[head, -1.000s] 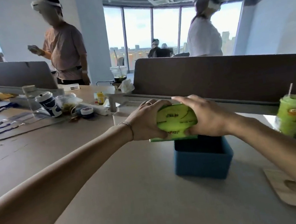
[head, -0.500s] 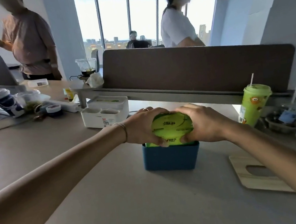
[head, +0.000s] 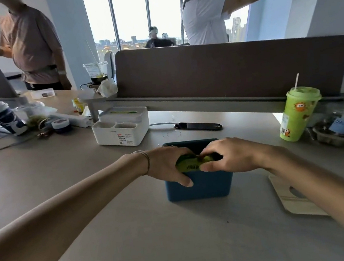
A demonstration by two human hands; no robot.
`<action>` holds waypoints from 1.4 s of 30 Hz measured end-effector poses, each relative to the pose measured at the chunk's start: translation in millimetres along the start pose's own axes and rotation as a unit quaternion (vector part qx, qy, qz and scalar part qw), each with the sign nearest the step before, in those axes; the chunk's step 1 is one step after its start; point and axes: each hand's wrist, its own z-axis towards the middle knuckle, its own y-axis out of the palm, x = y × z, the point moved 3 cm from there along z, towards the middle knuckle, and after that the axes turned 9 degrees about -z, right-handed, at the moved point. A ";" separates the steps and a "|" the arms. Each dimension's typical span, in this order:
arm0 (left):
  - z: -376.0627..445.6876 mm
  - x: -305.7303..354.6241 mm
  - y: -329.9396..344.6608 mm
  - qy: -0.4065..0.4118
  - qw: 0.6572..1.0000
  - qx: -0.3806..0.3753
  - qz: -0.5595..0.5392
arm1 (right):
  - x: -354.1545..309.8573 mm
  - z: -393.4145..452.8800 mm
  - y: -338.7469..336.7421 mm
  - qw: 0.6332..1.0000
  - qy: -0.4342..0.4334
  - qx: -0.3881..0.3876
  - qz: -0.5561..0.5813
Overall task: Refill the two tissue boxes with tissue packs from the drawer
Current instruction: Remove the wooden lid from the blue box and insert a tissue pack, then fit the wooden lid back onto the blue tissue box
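A soft, glossy green tissue pack is squeezed w/ both hands: left hand curled round its left end, thumb down the box front; right hand pinching its right end. The pack is sunk partway into the open top of a matte blue rectangular tissue box on the smooth grey desk. A white plastic organiser box w/ round-cornered compartments is seen behind; a flat wooden lid w/ an oval slot lies to the right.

Green pack, blue box
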 end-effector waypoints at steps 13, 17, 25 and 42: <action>6.7 126.9 -5.9 0.108 0.970 0.176 0.131 | 79.5 -82.5 -13.7 0.973 0.090 0.195 0.080; 44.1 168.0 42.9 0.144 0.977 0.106 0.118 | 117.1 -127.8 9.9 0.972 0.149 0.166 0.076; 110.6 171.8 119.7 0.059 0.993 -0.042 0.097 | 156.9 -183.7 39.2 0.961 0.205 0.166 0.083; 88.7 195.3 75.7 0.152 0.980 0.089 0.087 | 165.0 -200.1 42.1 0.956 0.208 0.168 0.118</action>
